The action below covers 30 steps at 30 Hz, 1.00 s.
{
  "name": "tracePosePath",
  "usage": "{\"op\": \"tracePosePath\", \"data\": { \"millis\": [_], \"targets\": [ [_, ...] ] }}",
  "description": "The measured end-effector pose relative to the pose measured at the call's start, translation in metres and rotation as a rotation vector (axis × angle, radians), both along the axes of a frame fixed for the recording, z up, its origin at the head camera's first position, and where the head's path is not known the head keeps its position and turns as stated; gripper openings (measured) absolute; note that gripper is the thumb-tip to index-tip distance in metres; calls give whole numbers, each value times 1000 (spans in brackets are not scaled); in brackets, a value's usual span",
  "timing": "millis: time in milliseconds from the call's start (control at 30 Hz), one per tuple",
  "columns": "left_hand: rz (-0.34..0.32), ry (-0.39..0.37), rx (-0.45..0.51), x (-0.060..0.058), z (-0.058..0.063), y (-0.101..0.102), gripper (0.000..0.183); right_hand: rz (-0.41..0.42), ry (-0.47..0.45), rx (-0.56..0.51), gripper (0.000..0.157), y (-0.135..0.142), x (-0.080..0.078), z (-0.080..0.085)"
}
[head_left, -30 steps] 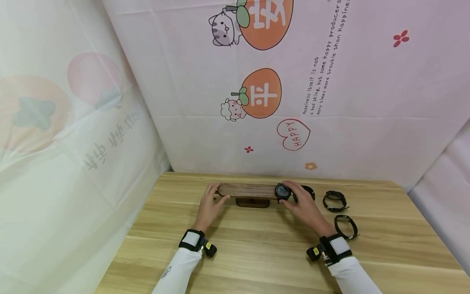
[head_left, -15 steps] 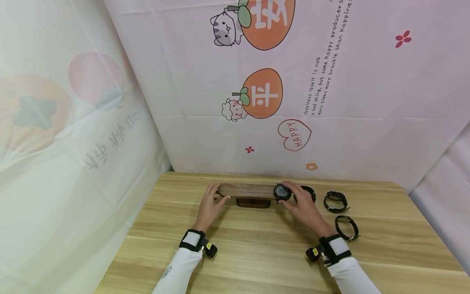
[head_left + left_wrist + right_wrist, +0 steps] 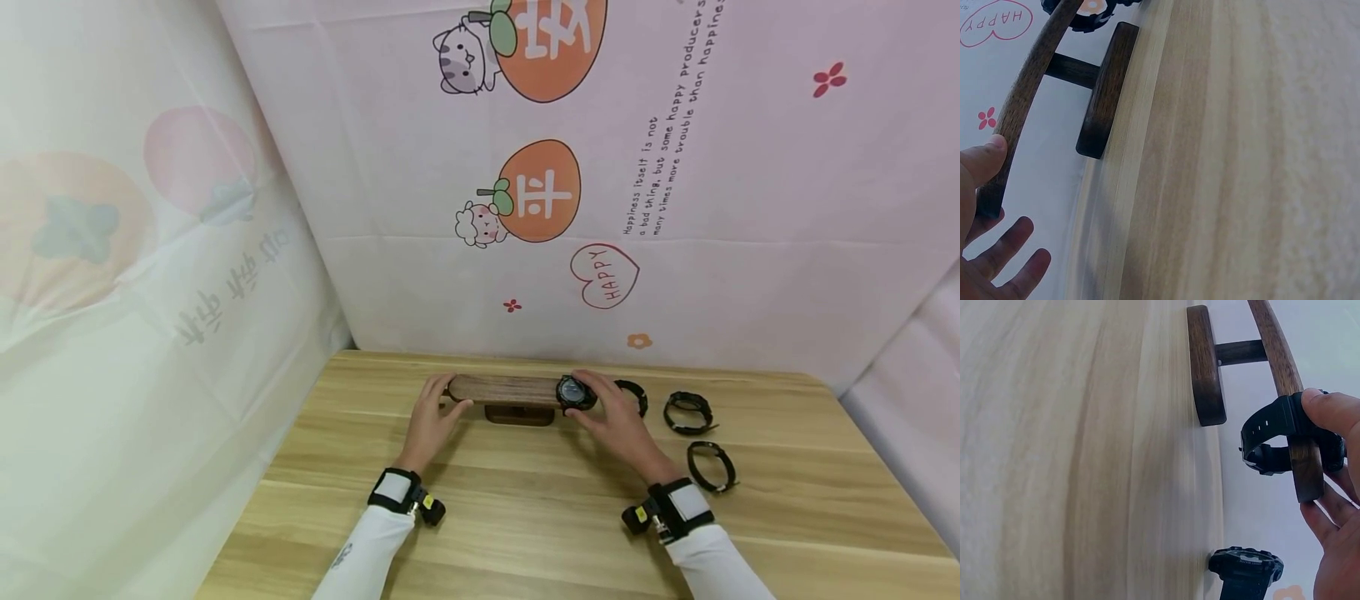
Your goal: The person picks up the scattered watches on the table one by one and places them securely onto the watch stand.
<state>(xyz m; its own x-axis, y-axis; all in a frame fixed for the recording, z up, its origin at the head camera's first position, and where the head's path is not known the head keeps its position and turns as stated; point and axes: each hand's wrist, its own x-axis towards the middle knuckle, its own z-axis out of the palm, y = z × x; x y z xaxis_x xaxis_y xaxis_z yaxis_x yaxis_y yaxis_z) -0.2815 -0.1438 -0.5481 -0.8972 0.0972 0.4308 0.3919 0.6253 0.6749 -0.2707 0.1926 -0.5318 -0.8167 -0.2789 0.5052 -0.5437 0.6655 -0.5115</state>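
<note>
A dark wooden watch stand (image 3: 502, 389) has a long bar raised over a small base (image 3: 519, 417). My left hand (image 3: 429, 429) holds the bar's left end; in the left wrist view the thumb lies on the front edge, with some fingers spread free below. Near the right end, a black wristwatch (image 3: 572, 392) is looped round the bar, its dial facing up. My right hand (image 3: 618, 425) pinches this watch between thumb and fingers. In the right wrist view its strap (image 3: 1272, 422) hangs as a closed loop under the bar, and the bar's end pokes out past it.
Three more black watches lie right of the stand: one just behind my right hand (image 3: 633, 387), another farther right (image 3: 688, 398), and a third nearer me (image 3: 726, 468). The wooden table (image 3: 517, 517) meets a printed white cloth (image 3: 420, 292) behind the stand.
My right hand has slid the watch slightly left along the bar, inward from its right end. The left hand keeps its hold on the other end.
</note>
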Motion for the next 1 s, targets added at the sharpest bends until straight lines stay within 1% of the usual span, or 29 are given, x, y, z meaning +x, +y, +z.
{"op": "tracePosePath", "data": {
  "millis": [200,567,833,1000],
  "targets": [
    [-2,13,-6,0,0,1,59,-6,-4,5,68,-2,1,1],
    [-2,22,-7,0,1,1,60,-14,22,14,70,-5,-2,-2],
    [3,1,-11,0,1,0,59,-10,42,24,69,-7,-4,-3],
    [4,3,-14,0,0,0,59,-10,43,26,69,-10,-5,-2]
  ]
}}
